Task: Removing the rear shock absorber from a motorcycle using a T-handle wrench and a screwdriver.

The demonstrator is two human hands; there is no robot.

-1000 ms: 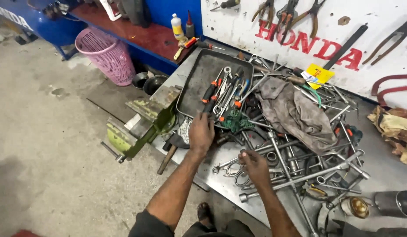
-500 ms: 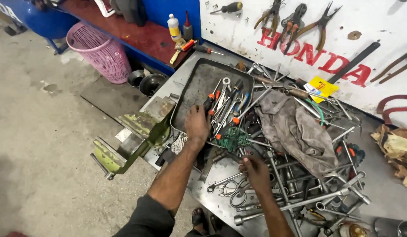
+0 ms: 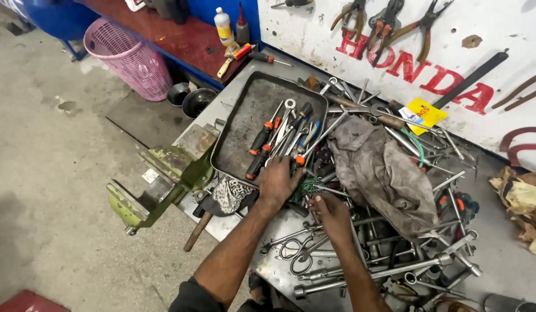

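My left hand (image 3: 277, 182) rests palm down at the near corner of a dark metal tray (image 3: 245, 115), fingers curled over tools there. Orange-and-black handled screwdrivers (image 3: 261, 140) and wrenches (image 3: 287, 115) lie inside that tray. My right hand (image 3: 331, 215) sits just to the right, fingers down among loose spanners and sockets on the metal workbench (image 3: 279, 271). A green tangled cord (image 3: 305, 186) lies between both hands. Whether either hand grips a tool is hidden by the fingers.
A dirty grey rag (image 3: 380, 170) covers tools right of the tray. A green bench vise (image 3: 158, 185) juts off the bench's left edge. A hammer handle (image 3: 197, 231) sticks out below it. A pink basket (image 3: 132, 58) stands on the floor; pliers (image 3: 389, 23) hang on the white wall board.
My right hand has moved up and left toward my left hand. The view has shifted, and the left hand stays at the tray's near corner.
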